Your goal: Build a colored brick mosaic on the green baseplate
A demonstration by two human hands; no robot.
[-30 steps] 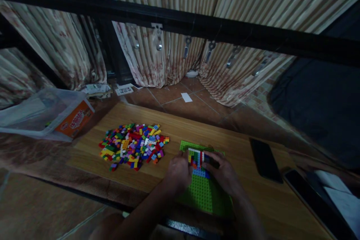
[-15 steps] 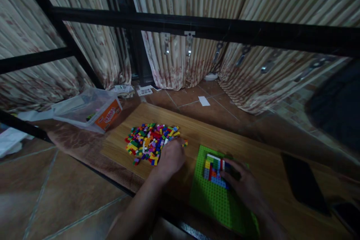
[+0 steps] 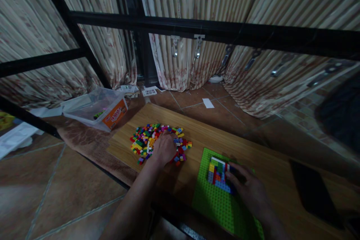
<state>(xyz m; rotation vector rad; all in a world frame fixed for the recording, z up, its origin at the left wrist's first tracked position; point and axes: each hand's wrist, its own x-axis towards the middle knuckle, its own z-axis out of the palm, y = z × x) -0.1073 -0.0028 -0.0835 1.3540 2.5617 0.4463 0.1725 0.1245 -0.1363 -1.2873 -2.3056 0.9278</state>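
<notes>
View from a head-worn camera down onto a low wooden board (image 3: 219,135), where a person works with two bare hands. On its nearer part lies a bright green studded baseplate (image 3: 215,204), the landmark for what follows. Fixed on the upper part of the baseplate is a small, roughly rectangular brick build (image 3: 218,174) in white, yellow, green, red, orange and blue, with a white strip along its far edge and light blue along its near edge.

The right hand (image 3: 244,180) is over the right side of the baseplate, half open, with a dark gap between thumb and forefinger; the fingertips are at the right edge of the build, and whether they press on it cannot be told. The left hand (image 3: 164,147) is well to the left of the baseplate, reaching down into a spread heap of loose bricks (image 3: 140,144) in many colours. Its fingers are bent and mostly hidden behind the back of the hand, so how far open it is, and whether it has hold of a brick, cannot be told.

Right of the baseplate lies a flat dark phone-like slab (image 3: 313,193). Farther left of the baseplate, beyond the heap, is a clear plastic box (image 3: 87,110) with an orange label (image 3: 115,114). Beyond the baseplate, past the board, a white card (image 3: 208,103) lies on the tiled floor, before striped curtains (image 3: 180,63)
</notes>
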